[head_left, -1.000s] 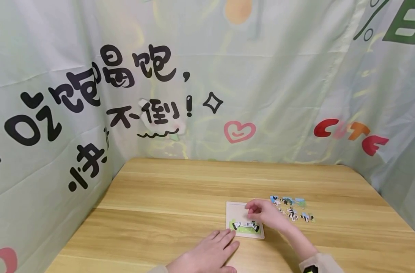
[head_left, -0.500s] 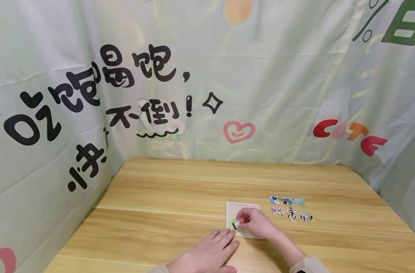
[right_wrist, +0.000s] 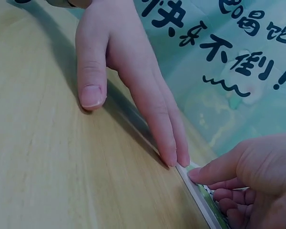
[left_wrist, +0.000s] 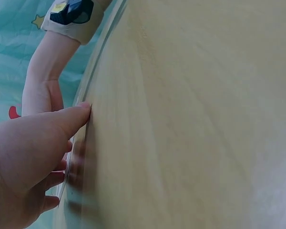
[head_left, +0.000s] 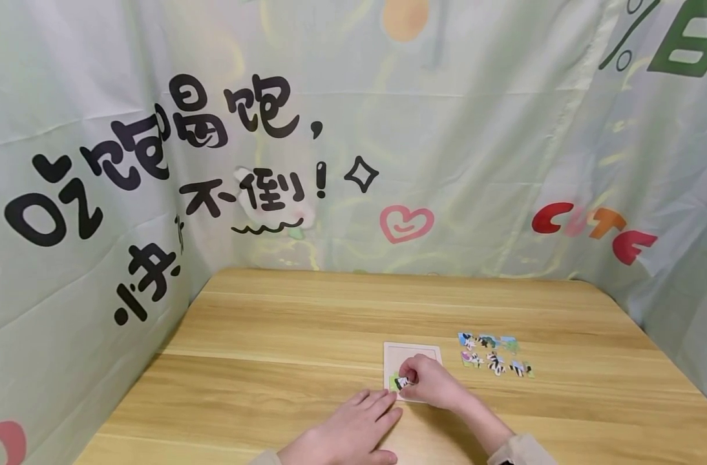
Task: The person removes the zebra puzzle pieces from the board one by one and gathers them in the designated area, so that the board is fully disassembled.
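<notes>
Puzzle tray [head_left: 396, 356]: near the hands, far part bare
Placed pieces [head_left: 393, 383]: some along the near side, rest hidden
Loose pieces [head_left: 495, 363]: 2 rows right of the tray, so probably most left to do
Left hand [head_left: 353, 423]: flat, fingertips at the tray edge
Right hand [head_left: 432, 382]: curled over the tray, can't tell if pinching 1

A person's right hand [head_left: 433, 383], seen a second earlier over the right part of the puzzle tray [head_left: 396, 356], has come down toward the tray's near side. It now covers the zebra strip [head_left: 395, 382] except its left end. Right of the tray, a loose piece with a pink patch [head_left: 473, 360], then partly hidden, is exposed. The right sleeve [head_left: 523, 449] has moved closer to the tray.
</notes>
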### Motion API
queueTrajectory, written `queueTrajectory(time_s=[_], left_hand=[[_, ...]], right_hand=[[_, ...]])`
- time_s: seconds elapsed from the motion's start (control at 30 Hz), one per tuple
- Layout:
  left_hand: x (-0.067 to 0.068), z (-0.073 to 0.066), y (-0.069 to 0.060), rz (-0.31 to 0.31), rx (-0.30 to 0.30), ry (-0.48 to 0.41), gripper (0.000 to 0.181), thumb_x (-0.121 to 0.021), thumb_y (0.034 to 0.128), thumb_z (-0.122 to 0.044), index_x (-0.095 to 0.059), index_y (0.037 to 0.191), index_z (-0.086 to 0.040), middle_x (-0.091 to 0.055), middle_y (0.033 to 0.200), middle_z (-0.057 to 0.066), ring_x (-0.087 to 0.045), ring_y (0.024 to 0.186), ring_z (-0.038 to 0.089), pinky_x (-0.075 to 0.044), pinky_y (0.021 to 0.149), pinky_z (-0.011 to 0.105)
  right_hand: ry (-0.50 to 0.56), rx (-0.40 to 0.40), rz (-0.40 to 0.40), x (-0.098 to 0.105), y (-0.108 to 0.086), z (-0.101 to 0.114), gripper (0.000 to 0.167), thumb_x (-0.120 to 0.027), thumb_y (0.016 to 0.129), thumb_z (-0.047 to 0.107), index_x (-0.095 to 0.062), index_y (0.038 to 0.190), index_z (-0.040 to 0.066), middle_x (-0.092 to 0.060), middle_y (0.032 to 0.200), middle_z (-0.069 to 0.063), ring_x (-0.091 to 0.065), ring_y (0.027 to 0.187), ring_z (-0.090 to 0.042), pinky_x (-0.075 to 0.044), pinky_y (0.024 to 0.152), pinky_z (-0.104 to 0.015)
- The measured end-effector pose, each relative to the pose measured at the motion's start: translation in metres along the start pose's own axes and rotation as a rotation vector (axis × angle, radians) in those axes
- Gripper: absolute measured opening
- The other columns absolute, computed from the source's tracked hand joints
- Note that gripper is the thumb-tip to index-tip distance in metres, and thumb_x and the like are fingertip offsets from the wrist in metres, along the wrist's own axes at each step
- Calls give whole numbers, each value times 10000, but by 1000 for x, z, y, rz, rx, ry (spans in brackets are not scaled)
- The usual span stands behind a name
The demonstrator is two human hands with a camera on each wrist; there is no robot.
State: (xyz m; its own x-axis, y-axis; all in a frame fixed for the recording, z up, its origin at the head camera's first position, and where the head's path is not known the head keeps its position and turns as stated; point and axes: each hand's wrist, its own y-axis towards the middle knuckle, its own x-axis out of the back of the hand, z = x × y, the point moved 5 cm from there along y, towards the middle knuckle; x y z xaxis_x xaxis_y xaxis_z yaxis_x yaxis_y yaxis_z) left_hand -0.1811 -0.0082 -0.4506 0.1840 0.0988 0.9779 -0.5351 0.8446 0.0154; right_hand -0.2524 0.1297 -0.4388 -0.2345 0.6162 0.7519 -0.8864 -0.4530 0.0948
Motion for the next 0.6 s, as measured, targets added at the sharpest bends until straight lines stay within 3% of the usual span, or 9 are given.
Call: queueTrajectory(time_s=[0.33,0.6], left_hand=[[-2,1,0,-15,3,-6,676,-326,920,-610,-432,1382,-128,-369,1444,78,-325,1327,193,-325,1044,338],[-1,1,0,-22,-4,-4,675,-338,919,-606,-434,1380,-122,-378,1436,79,-332,1322,191,-330,1041,336]], right_hand=[[2,-59,-29,-3,0,2,208,-713,666,-20,-563,793,49,-468,745,-10,-435,693,-153,-382,592,-250],[3,-49,-51,-2,1,2,242,-722,662,-15,-520,766,68,-475,722,3,-436,665,-137,-381,567,-236]])
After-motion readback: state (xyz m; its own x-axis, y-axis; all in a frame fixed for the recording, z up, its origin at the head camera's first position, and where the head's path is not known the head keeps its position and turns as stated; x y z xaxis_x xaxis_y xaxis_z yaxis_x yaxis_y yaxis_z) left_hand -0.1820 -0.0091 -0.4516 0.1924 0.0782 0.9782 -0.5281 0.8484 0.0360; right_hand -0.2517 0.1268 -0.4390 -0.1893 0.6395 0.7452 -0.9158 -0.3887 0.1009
